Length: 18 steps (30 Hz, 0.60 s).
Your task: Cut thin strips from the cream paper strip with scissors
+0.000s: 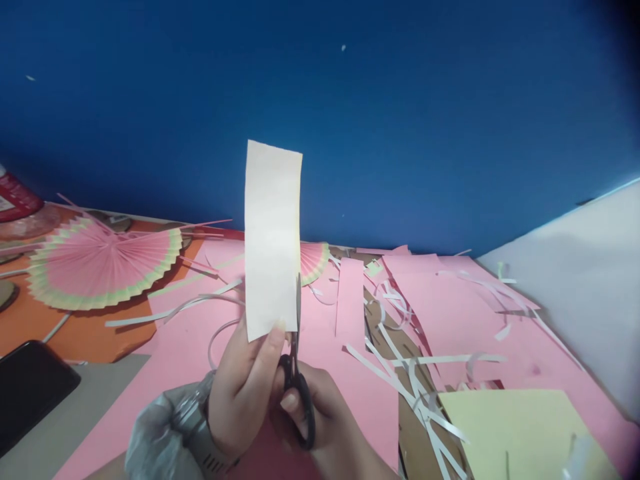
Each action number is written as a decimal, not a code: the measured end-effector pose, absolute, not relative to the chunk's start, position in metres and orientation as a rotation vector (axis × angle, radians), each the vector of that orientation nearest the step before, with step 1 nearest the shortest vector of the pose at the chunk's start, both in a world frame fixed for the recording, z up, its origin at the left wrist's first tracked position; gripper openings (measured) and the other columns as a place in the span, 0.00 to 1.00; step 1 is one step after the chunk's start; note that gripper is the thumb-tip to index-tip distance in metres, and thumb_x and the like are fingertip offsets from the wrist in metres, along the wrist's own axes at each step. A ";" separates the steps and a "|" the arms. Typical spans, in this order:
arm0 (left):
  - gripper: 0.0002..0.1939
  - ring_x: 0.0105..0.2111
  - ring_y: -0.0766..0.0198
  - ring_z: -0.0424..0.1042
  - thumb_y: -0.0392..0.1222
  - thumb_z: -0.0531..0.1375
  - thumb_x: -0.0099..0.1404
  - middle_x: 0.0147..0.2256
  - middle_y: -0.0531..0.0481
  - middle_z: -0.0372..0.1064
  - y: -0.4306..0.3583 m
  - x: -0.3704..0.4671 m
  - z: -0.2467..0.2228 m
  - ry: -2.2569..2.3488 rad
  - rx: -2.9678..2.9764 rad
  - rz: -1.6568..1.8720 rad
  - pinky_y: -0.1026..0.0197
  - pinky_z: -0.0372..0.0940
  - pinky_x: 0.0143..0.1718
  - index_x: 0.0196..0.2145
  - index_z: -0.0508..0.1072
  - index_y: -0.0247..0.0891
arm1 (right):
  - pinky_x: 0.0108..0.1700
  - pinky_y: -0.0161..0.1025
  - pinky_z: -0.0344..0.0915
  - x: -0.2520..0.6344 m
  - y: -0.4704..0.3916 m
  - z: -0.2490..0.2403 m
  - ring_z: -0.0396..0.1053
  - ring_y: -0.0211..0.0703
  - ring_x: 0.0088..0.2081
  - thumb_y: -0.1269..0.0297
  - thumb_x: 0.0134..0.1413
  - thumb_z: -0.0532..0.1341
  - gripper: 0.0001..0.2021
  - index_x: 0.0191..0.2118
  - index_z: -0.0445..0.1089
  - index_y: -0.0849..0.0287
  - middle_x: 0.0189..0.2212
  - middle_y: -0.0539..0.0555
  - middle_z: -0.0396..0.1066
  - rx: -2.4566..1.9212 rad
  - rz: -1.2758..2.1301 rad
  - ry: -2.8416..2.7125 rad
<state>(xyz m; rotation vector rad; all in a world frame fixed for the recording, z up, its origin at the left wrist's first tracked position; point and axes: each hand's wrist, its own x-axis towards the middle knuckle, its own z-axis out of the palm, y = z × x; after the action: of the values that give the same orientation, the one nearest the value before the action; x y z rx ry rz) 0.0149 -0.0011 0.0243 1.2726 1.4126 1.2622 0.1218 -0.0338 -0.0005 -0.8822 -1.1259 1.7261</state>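
Note:
My left hand [247,393] is closed on the lower end of a white paper strip [273,233], holding it upright with the thumb across its front. In my right hand [325,417] is a pair of black-handled scissors [303,407], my thumb near the handle loops. The blades point up along the strip's lower right edge. Whether they bite into the paper I cannot tell. Below both hands lies pink paper [367,387]. Behind the strip, a smaller pink fan [314,262] with a pale green edge is partly hidden.
A larger pleated pink fan [107,260] lies left on an orange sheet [125,333]. A phone [35,393] rests at the left edge, below a red-labelled bottle [20,203]. Curled white offcuts [420,400] and pale yellow paper [525,427] lie right. A blue wall [400,133] stands behind.

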 end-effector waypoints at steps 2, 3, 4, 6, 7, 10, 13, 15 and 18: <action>0.14 0.18 0.66 0.60 0.44 0.55 0.60 0.16 0.54 0.60 -0.003 0.015 0.025 1.408 1.264 1.222 0.64 0.60 0.23 0.19 0.67 0.37 | 0.21 0.31 0.49 0.122 -0.035 -0.001 0.52 0.31 0.19 0.47 0.54 0.56 0.20 0.25 0.58 0.60 0.18 0.47 0.56 -0.884 1.745 -1.118; 0.14 0.20 0.66 0.61 0.44 0.55 0.60 0.17 0.54 0.61 -0.005 0.015 0.025 1.411 1.242 1.224 0.64 0.60 0.24 0.20 0.67 0.37 | 0.21 0.31 0.49 0.122 -0.035 -0.002 0.53 0.31 0.19 0.47 0.54 0.56 0.20 0.25 0.58 0.60 0.18 0.47 0.56 -0.883 1.752 -1.115; 0.14 0.20 0.66 0.61 0.45 0.54 0.60 0.18 0.54 0.62 -0.006 0.015 0.024 1.416 1.207 1.244 0.63 0.61 0.26 0.21 0.68 0.37 | 0.21 0.31 0.48 0.122 -0.036 -0.001 0.53 0.31 0.19 0.48 0.54 0.56 0.19 0.26 0.59 0.60 0.18 0.46 0.56 -0.880 1.756 -1.109; 0.14 0.21 0.66 0.62 0.47 0.54 0.60 0.19 0.54 0.62 -0.007 0.015 0.024 1.406 1.129 1.266 0.64 0.61 0.27 0.21 0.68 0.37 | 0.21 0.31 0.48 0.122 -0.037 0.000 0.52 0.31 0.18 0.48 0.53 0.57 0.19 0.26 0.59 0.61 0.17 0.46 0.56 -0.880 1.776 -1.086; 0.14 0.21 0.66 0.61 0.48 0.54 0.60 0.18 0.54 0.61 -0.007 0.015 0.024 1.401 1.091 1.263 0.64 0.61 0.25 0.21 0.67 0.37 | 0.20 0.31 0.48 0.121 -0.037 0.001 0.52 0.30 0.18 0.47 0.52 0.58 0.20 0.25 0.59 0.61 0.17 0.46 0.55 -0.882 1.784 -1.073; 0.14 0.20 0.68 0.59 0.48 0.53 0.61 0.18 0.56 0.57 -0.005 0.015 0.025 1.463 1.020 1.265 0.65 0.58 0.21 0.22 0.65 0.38 | 0.19 0.30 0.47 0.121 -0.037 0.004 0.51 0.30 0.17 0.46 0.48 0.60 0.21 0.24 0.59 0.61 0.15 0.45 0.55 -0.919 1.797 -1.050; 0.15 0.18 0.70 0.55 0.49 0.52 0.62 0.18 0.57 0.54 -0.002 0.017 0.027 1.516 1.013 1.270 0.66 0.53 0.18 0.22 0.63 0.38 | 0.19 0.30 0.47 0.121 -0.036 0.006 0.52 0.30 0.17 0.44 0.47 0.60 0.22 0.24 0.59 0.61 0.15 0.45 0.56 -0.966 1.803 -1.045; 0.16 0.17 0.70 0.53 0.49 0.51 0.62 0.17 0.57 0.52 -0.002 0.018 0.029 1.500 1.026 1.262 0.66 0.51 0.16 0.21 0.61 0.38 | 0.19 0.30 0.47 0.121 -0.035 0.007 0.52 0.30 0.17 0.44 0.46 0.60 0.22 0.24 0.59 0.61 0.15 0.45 0.56 -0.970 1.803 -1.042; 0.17 0.17 0.71 0.52 0.50 0.52 0.62 0.17 0.58 0.52 -0.002 0.019 0.029 1.492 1.023 1.286 0.67 0.50 0.16 0.20 0.60 0.38 | 0.19 0.30 0.47 0.121 -0.035 0.006 0.51 0.30 0.17 0.44 0.47 0.60 0.22 0.23 0.59 0.61 0.15 0.45 0.56 -0.960 1.797 -1.047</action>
<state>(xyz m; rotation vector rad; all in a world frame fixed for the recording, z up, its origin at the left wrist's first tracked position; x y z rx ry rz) 0.0187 -0.0020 0.0291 1.0230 1.4919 1.2857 0.1211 -0.0350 0.0061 -0.9602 -1.0473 1.7969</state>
